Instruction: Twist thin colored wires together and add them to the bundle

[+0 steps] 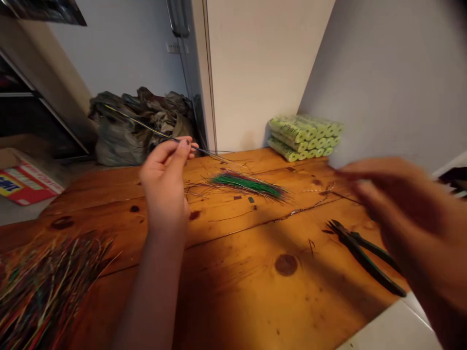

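My left hand [166, 180] is closed in a pinch on a few thin wires [140, 124], one with yellow along it. They stretch to the upper left and out to the right past my fingers. My right hand [404, 204], blurred by motion, hovers at the right with thumb and forefinger drawn together; what they hold, if anything, I cannot make out. Below it, a pair of cutting pliers [361, 253] lies with its jaws slightly apart. Between my hands a bundle of green and dark wires [248, 184] rests on the wooden table [233, 272].
A big heap of coloured wires [51, 287] covers the table's left front. Stacked light-green rolls [304, 136] stand at the back right. Behind the table sit a dark plastic bag [142, 129] and, to the left, a red and yellow box [31, 182]. Wire scraps [312, 247] lie scattered.
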`<state>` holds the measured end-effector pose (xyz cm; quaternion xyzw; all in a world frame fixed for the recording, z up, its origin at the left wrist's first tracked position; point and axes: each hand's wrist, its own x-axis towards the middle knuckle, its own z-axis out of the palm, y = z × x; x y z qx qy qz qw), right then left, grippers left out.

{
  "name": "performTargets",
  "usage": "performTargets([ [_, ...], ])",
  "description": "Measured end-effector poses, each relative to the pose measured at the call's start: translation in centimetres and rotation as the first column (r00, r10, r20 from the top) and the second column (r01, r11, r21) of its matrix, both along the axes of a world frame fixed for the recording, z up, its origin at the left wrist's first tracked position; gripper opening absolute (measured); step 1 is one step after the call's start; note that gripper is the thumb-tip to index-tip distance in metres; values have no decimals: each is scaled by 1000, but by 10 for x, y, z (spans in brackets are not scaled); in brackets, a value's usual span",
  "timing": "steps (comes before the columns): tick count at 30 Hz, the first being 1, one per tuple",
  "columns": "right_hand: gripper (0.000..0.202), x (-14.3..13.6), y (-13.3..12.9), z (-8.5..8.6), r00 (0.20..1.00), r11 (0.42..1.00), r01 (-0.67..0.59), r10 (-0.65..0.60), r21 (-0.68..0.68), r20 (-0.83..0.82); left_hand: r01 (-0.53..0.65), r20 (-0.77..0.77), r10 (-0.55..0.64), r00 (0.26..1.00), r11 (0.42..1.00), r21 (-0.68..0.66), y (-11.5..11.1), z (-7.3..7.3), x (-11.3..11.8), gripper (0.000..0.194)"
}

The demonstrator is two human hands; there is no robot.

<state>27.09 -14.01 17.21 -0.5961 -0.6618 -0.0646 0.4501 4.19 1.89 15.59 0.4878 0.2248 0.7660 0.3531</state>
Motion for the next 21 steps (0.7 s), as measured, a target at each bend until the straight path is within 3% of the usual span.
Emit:
performTargets([
  [3, 19, 23, -20, -45, 977, 990, -10, 40, -140, 209, -57, -6, 58, 998, 995, 80, -5, 5, 1, 10],
  [5, 22, 34, -37, -78, 962, 964, 9, 64, -267, 264, -88, -6, 90, 996, 989, 119, -7, 7, 2, 10],
  [8, 33, 32, -59, -119, 898, 911, 44, 144, -410, 417, -113, -6, 115, 993, 984, 142, -9, 9, 5, 9],
  [10, 46, 23, -64, -136, 835, 890, 75, 190, -449, 516, -119, -24, 124, 992, 981, 155, -10, 10, 6, 9],
  [14, 55, 9, -55, -148, 750, 892, 59, 256, -447, 610, -112, -64, 123, 990, 981, 157, -11, 9, 7, 9],
  [18, 53, 13, -52, -146, 747, 881, -39, 339, -472, 572, -58, -106, 73, 992, 988, 141, -11, 7, 9, 11],
  [21, 49, 15, -63, -142, 716, 839, -133, 450, -528, 534, -35, -124, 50, 991, 992, 124, -13, 7, 11, 11],
])
